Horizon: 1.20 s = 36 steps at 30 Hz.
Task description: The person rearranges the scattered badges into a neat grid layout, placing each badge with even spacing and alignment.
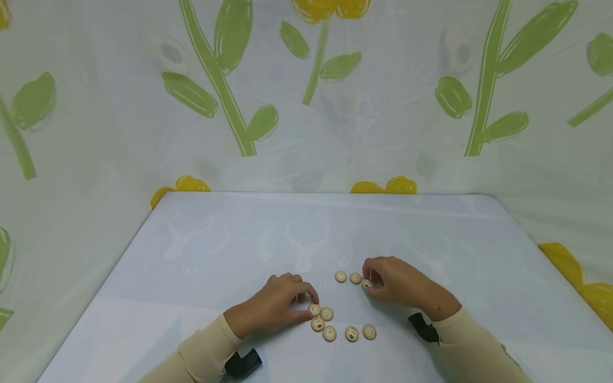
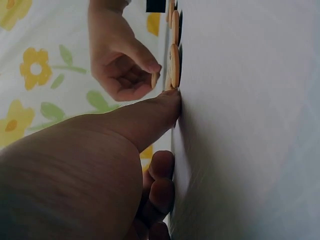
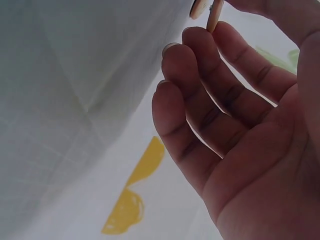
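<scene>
Small round wooden discs with printed faces lie on the table. My left hand (image 1: 280,302) holds a disc (image 1: 314,309) between thumb and index finger, at the upper left of a cluster. Beside it are a second disc (image 1: 326,314) and a third (image 1: 318,324). My right hand (image 1: 399,282) pinches another disc (image 1: 367,284) at the right end of a short row. In the right wrist view that disc (image 3: 215,16) stands on edge between the fingertips, the other fingers loosely bent. The left wrist view shows the left thumb (image 2: 162,105) low against the table.
Two discs, one (image 1: 340,276) and another (image 1: 355,278), continue the row left of the right hand. Nearer me lie three more discs, the middle one (image 1: 351,334) among them. The pale table (image 1: 201,239) ends at a flower-printed curtain (image 1: 383,106). Black straps sit at both wrists.
</scene>
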Tool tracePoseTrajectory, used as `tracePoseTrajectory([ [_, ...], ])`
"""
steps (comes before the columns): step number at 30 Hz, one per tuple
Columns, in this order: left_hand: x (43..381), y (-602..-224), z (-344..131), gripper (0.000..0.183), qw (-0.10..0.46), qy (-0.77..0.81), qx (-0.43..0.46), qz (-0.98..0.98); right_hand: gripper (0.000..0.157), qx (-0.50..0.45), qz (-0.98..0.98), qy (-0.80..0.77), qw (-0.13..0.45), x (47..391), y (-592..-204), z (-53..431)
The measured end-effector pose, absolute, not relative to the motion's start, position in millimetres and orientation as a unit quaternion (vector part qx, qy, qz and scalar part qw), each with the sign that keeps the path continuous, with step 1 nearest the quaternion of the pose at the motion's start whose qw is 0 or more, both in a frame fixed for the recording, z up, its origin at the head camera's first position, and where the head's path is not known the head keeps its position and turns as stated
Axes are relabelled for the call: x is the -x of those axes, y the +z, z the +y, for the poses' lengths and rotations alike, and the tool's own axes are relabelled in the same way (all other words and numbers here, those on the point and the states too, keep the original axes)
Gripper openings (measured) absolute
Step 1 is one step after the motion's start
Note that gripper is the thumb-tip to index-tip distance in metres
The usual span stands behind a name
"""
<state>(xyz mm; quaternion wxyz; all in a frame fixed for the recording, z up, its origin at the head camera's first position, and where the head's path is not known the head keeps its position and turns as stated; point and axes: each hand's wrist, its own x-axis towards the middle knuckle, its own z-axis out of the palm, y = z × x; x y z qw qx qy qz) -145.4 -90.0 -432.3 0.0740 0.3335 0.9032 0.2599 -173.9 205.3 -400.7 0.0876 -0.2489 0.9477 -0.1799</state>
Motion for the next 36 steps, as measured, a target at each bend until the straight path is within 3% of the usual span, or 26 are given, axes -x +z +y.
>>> tracePoseTrajectory([
  [36,148.1,-435.3,-89.7,0.017,0.080,0.260,-0.332,0.903,0.014,0.194,0.952,-0.208,0.112,180.2,-407.3,209.7],
])
